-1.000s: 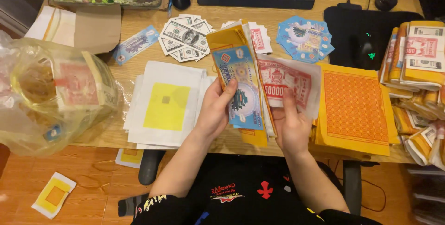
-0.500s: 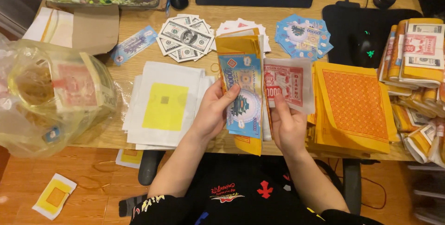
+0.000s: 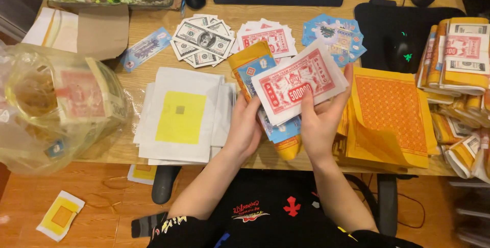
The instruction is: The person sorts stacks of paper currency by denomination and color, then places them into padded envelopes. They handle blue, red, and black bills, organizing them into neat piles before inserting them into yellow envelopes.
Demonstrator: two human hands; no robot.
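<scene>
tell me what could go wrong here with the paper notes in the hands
1. The right hand pinches the red-and-white note only at its lower edge, so the note might slip or crease.
2. The blue and yellow sheets in the left hand are fanned unevenly and overhang the desk edge; loose ones could drop to the floor, where one slip already lies.

Warm, even indoor light falls from above; shadows are soft. The plastic bag [image 3: 56, 110] shows glare. Focus is sharp, with slight wide-angle bending at the edges.
</scene>
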